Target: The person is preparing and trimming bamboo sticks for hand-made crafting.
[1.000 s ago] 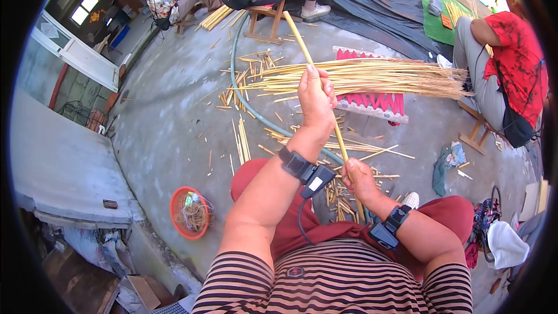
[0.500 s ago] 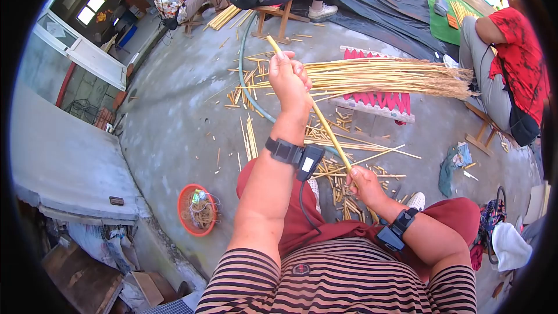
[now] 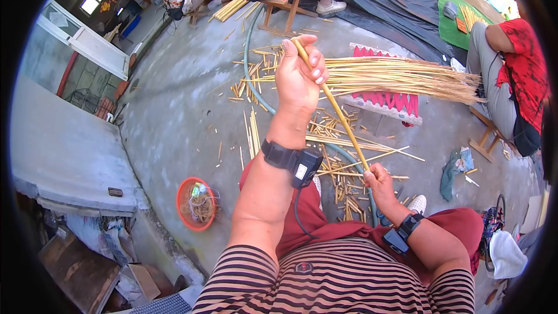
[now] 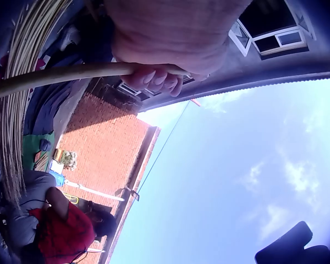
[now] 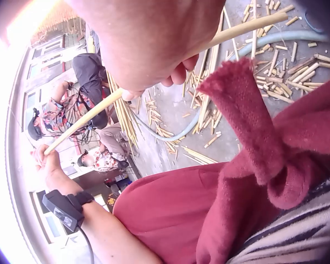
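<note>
At the far left of the head view, an orange basin [image 3: 181, 203] stands on the floor [image 3: 174, 128], at about 7 o'clock from the left hand [image 3: 299, 78], with tangled strands inside. Next comes that hand, raised, fingers curled round a long pale stalk [image 3: 343, 121] close to its upper end, which pokes out just above the thumb. The stalk lies between the two hands, slanting from the left one down towards 5 o'clock, where the other hand meets it. Short cut pieces [image 3: 350, 204] are strewn over the floor below the slanting stalk, at about 9 o'clock from the right hand [image 3: 382, 186]. This hand is closed to a pinch on the stalk's lower part, thumb against the fingers. Farther across, a bundle of stalks [image 3: 401, 75] with brushy tips rests over a low frame with pink strips [image 3: 392, 103], at 3 o'clock from the left hand. Near 3 o'clock from the right hand lies a blue-green cloth [image 3: 449, 175]; at 4 o'clock, well apart, is a white cloth [image 3: 507, 250]. Farthest right, towards 2 o'clock, sits a person in a red shirt [image 3: 526, 75]
</note>
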